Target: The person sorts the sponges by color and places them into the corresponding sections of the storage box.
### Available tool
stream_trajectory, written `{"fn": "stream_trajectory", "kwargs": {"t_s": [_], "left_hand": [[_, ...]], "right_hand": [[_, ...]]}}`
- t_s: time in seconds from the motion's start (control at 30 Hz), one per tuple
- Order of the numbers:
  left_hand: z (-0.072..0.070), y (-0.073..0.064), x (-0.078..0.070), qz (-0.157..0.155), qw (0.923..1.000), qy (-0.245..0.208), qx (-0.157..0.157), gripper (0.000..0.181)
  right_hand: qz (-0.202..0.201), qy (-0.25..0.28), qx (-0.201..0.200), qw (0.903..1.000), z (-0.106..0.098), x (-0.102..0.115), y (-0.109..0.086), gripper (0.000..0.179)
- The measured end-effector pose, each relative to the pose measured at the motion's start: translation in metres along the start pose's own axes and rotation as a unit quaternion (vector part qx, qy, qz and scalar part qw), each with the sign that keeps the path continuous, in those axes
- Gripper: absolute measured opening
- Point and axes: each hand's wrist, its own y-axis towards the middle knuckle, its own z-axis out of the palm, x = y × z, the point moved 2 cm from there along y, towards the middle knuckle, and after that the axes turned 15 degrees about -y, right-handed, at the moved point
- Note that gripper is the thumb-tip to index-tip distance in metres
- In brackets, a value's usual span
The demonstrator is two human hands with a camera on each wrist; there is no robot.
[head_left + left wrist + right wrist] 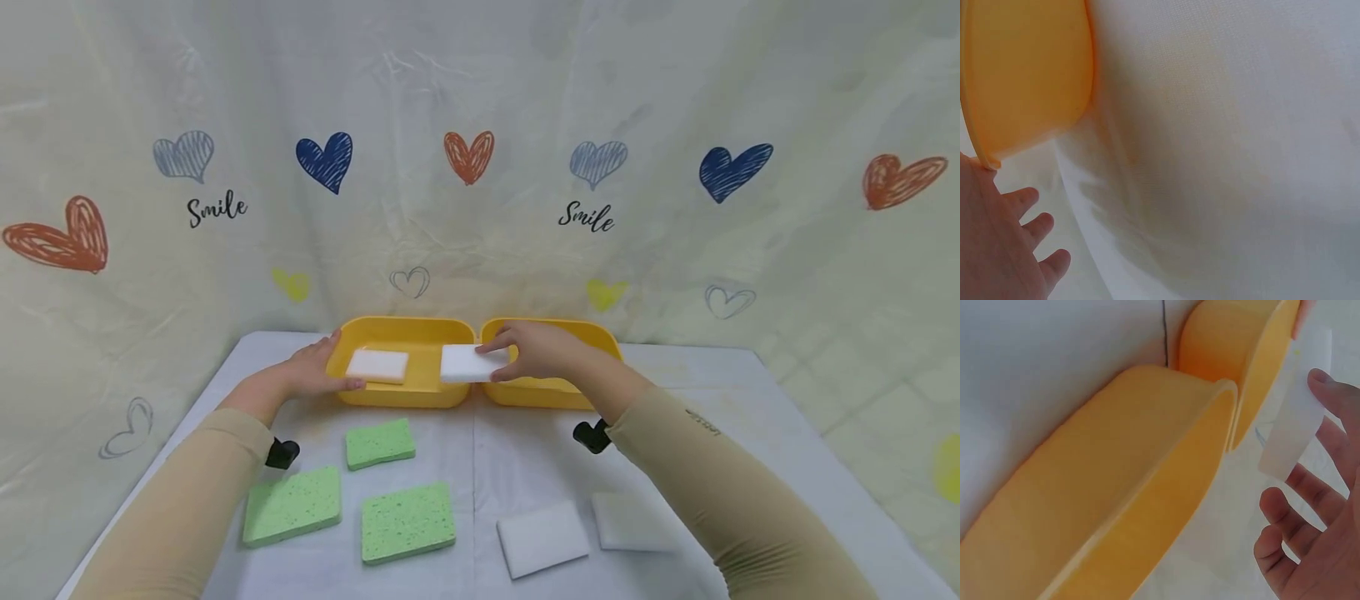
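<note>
My left hand (pixel 311 367) holds the left end of a yellow plastic tray (pixel 401 398), thumb over the rim. Three of its fingers extend outside the tray wall in the left wrist view. One white sponge (pixel 378 365) lies inside this tray. Above the place where the two trays meet, my right hand (pixel 543 350) pinches another white sponge (pixel 467 364) between thumb and fingers. In the right wrist view this held sponge (pixel 1294 419) is tilted, with the lower fingers loosely bent beside it. A second yellow tray (pixel 540 397) sits under the right hand and forearm, which partly cover it.
Three green speckled sponges, a small one (pixel 380 444) and two larger ones (pixel 292 506) (pixel 408 522), lie at the front left of the white table (pixel 465 458). Two white sponges (pixel 543 538) (pixel 632 522) lie at the front right. A curtain with printed hearts (pixel 480 233) hangs behind the trays.
</note>
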Motion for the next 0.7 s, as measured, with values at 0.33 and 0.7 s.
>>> {"fn": "stream_trajectory", "kwargs": {"t_s": [0.33, 0.7], "left_hand": [[0.000, 0.002, 0.002, -0.006, 1.0000, 0.002, 0.000, 0.126], [-0.001, 0.000, 0.000, -0.014, 0.9999, 0.008, 0.001, 0.128]], "right_hand": [[-0.022, -0.044, 0.031, 0.9983, 0.000, 0.020, 0.047, 0.048], [0.009, -0.056, 0.063, 0.9964, 0.015, 0.037, 0.080, 0.044]]}}
